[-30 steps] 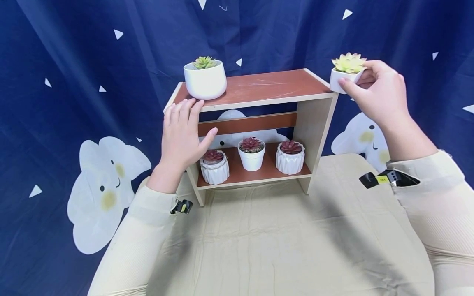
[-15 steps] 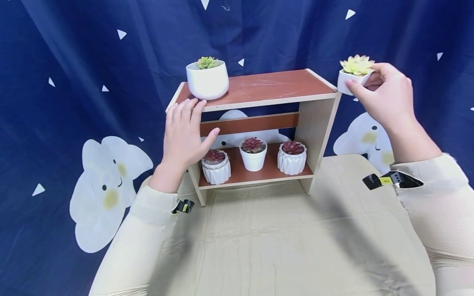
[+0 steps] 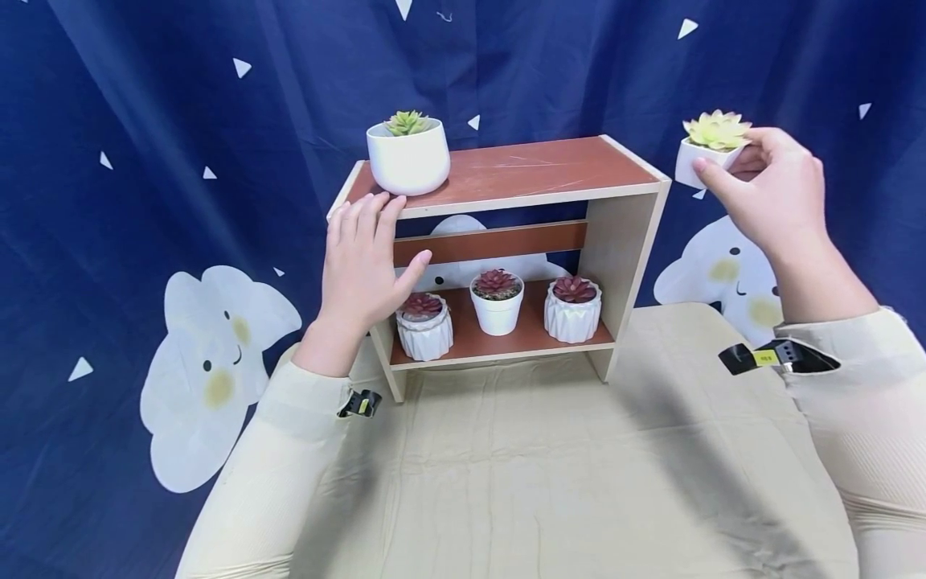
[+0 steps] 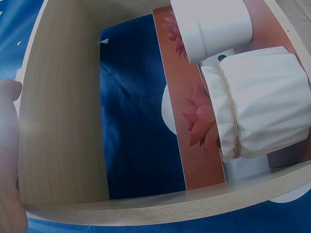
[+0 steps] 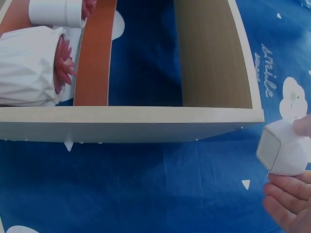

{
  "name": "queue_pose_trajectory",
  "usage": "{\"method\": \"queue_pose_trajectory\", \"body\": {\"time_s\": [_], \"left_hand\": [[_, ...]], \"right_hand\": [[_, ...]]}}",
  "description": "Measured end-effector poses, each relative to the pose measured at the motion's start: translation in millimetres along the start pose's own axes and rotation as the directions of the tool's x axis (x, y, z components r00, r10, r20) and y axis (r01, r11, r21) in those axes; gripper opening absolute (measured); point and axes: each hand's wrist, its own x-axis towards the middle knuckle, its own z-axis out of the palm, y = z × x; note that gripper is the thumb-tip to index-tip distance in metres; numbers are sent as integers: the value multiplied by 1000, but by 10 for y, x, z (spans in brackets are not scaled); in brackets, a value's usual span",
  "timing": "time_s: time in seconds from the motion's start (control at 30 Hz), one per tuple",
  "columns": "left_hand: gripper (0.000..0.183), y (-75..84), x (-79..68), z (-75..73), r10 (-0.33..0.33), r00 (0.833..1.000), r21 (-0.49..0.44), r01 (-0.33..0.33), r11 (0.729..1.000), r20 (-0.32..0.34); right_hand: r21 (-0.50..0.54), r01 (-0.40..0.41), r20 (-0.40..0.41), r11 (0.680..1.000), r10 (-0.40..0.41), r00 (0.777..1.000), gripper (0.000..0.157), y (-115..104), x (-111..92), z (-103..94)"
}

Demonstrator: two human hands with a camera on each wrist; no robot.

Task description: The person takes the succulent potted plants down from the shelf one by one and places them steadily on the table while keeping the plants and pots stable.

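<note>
My right hand (image 3: 781, 185) pinches a small white pot with a yellow-green succulent (image 3: 712, 149), in the air just off the right end of a wooden shelf (image 3: 528, 165). The right wrist view shows that white pot (image 5: 284, 148) from its base, thumb on one side and fingers on the other. My left hand (image 3: 358, 265) lies with straight fingers on the shelf top's front left edge. Just behind its fingertips stands a round white pot with a green succulent (image 3: 408, 161); whether they touch it I cannot tell.
On the lower board stand a twine-tied white pot (image 3: 425, 331), a plain white pot (image 3: 497, 310) and a ribbed white pot (image 3: 573, 314), each with a dark red succulent. A beige cloth (image 3: 499, 466) covers the table. Behind hangs a blue curtain (image 3: 311, 72).
My right hand has carried the yellow-green succulent's pot to the right, from the shelf's top right corner to a little beyond it. The left hand has stayed on the shelf edge.
</note>
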Motion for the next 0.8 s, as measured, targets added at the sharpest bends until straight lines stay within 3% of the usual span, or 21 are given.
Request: {"method": "queue_pose_trajectory", "body": {"time_s": [0.8], "left_hand": [[79, 0, 3, 6, -6, 1000, 3, 6, 1000, 5]], "right_hand": [[-46, -16, 54, 999, 19, 998, 78, 279, -59, 87]]}}
